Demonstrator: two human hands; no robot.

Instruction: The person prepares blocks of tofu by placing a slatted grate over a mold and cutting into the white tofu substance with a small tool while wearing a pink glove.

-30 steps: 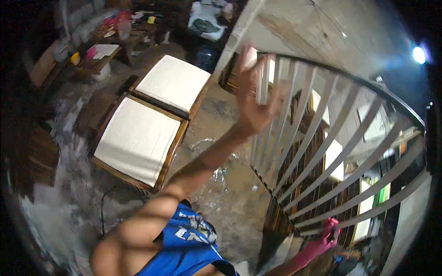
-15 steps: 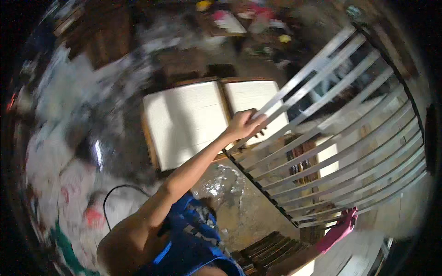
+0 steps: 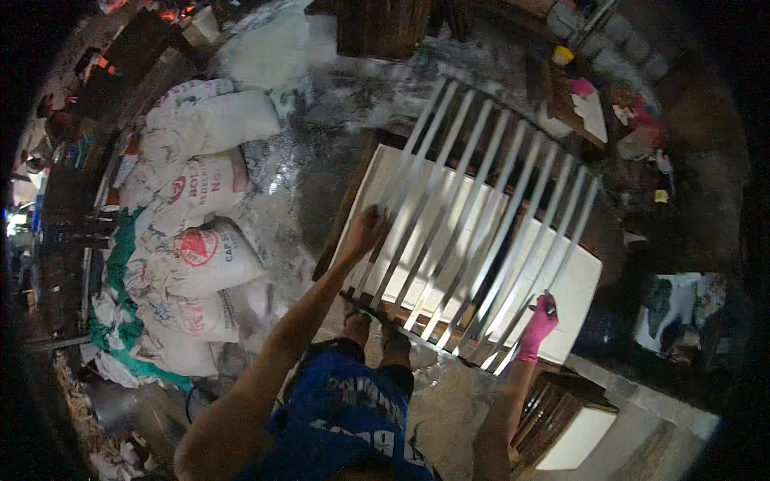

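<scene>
Slatted rack [image 3: 474,228] above white slabs [image 3: 576,298]: long axis points away, slanting right; your left hand [image 3: 366,232] and gloved right hand [image 3: 543,322] clasp opposite sides.

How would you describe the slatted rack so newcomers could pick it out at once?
Start at the white sacks on the left, then move right to the white slabs. Over them, between the bare left grip and the pink-gloved right grip, is the slatted rack. Long parallel strips with open gaps set it apart from the solid slabs.
</scene>
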